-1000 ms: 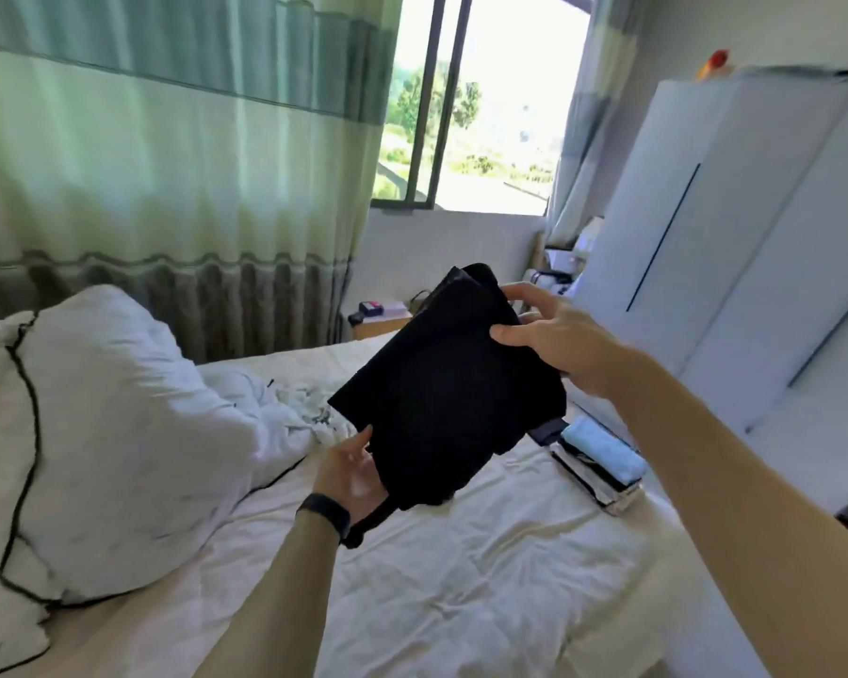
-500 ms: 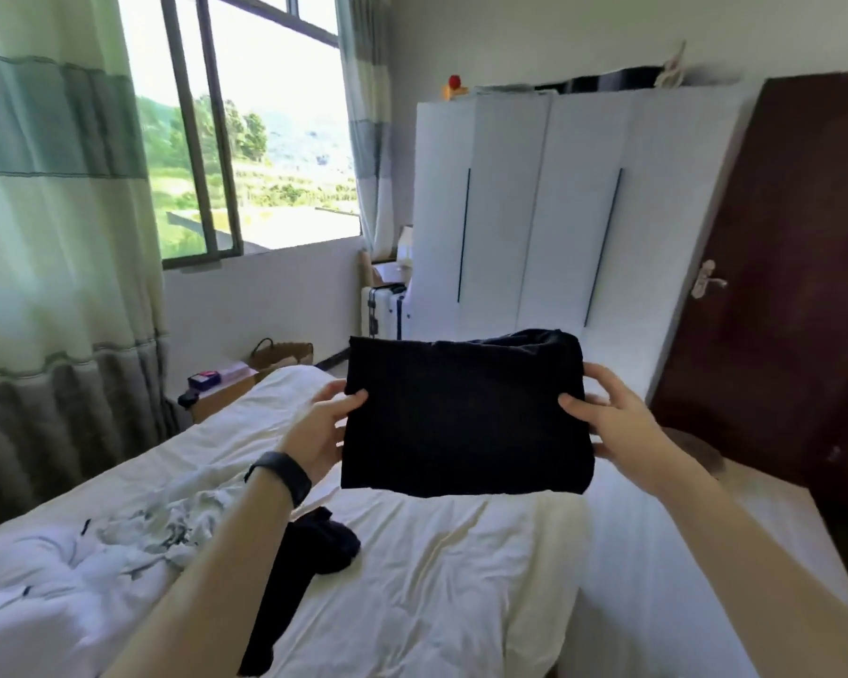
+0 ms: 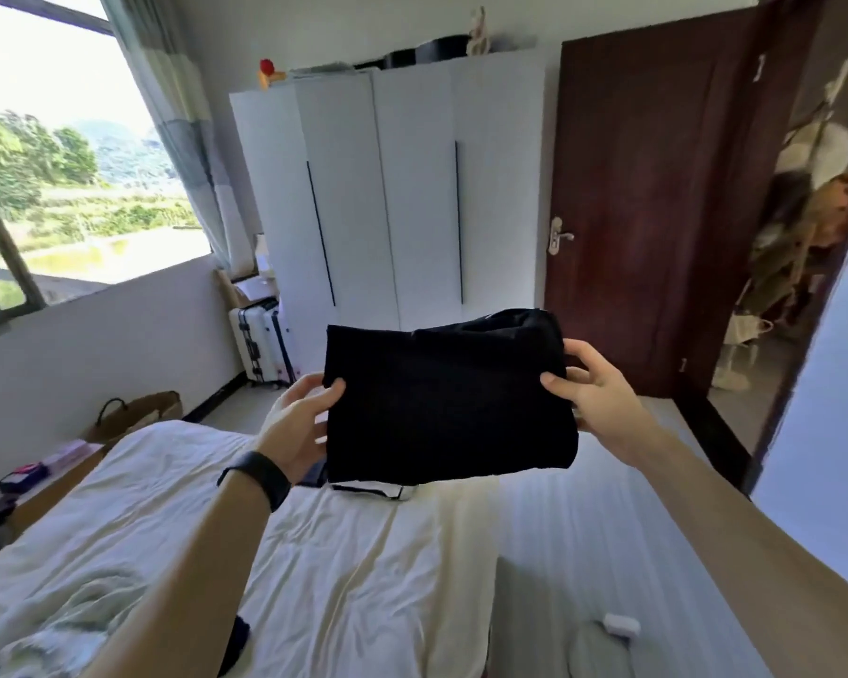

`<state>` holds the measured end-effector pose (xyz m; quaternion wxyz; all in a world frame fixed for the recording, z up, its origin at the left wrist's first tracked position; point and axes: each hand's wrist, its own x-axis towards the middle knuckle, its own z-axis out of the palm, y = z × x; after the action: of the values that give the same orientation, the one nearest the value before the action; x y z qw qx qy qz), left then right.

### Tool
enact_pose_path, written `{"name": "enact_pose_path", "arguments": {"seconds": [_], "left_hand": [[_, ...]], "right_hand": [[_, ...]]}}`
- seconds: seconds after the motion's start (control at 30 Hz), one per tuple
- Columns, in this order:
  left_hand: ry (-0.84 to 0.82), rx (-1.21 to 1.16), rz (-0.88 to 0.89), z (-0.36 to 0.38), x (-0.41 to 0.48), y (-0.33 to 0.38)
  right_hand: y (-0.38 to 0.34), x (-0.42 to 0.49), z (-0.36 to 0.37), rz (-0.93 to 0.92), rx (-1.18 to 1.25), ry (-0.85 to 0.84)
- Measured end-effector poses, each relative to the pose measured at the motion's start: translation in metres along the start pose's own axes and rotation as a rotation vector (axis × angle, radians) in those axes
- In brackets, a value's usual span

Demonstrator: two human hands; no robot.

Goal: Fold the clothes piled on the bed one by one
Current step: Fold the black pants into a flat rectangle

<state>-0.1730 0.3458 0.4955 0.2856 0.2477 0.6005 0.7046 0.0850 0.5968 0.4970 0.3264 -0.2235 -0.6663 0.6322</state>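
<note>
A folded black garment (image 3: 449, 401) hangs in the air above the far end of the bed (image 3: 343, 570). My left hand (image 3: 302, 423) grips its left edge, thumb on top. My right hand (image 3: 591, 389) grips its right edge the same way. Just below the garment, the edge of a stack of folded clothes (image 3: 370, 490) with white and black trim shows on the bed; the garment hides most of it. Another dark garment (image 3: 233, 645) lies on the sheet near my left forearm, partly hidden.
A white wardrobe (image 3: 388, 198) stands past the foot of the bed, with a dark brown door (image 3: 652, 212) to its right and a suitcase (image 3: 260, 345) to its left. A small white object (image 3: 620, 624) lies on the bed's right side. A bedside table (image 3: 45, 477) is at left.
The camera has swung right toward the foot of the bed. Both hands have carried the folded black garment farther out, and it now hangs over the folded stack.
</note>
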Motion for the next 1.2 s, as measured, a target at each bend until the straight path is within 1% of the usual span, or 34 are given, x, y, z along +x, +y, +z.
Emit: {"name": "enact_pose_path", "arguments": {"seconds": [0.2, 0.33, 0.4, 0.57, 0.73, 1.0, 1.2], "left_hand": [[-0.048, 0.028, 0.066, 0.095, 0.087, 0.011], [-0.070, 0.016, 0.072, 0.135, 0.135, 0.005], [-0.039, 0.023, 0.072, 0.149, 0.159, -0.002], [0.014, 0.030, 0.105, 0.177, 0.234, -0.010], [0.019, 0.025, 0.150, 0.188, 0.329, -0.010], [-0.002, -0.006, 0.208, 0.183, 0.486, 0.030], [-0.008, 0.013, 0.207, 0.202, 0.574, 0.036]], "right_hand": [[-0.008, 0.077, -0.083, -0.053, 0.001, 0.086], [-0.002, 0.128, -0.123, -0.070, -0.018, 0.094], [0.007, 0.154, -0.136, -0.072, -0.026, 0.097], [0.030, 0.222, -0.148, -0.074, -0.023, 0.151], [0.039, 0.315, -0.149, -0.103, -0.040, 0.186], [0.033, 0.469, -0.137, -0.141, -0.001, 0.203], [0.041, 0.554, -0.153, -0.153, -0.034, 0.217]]}}
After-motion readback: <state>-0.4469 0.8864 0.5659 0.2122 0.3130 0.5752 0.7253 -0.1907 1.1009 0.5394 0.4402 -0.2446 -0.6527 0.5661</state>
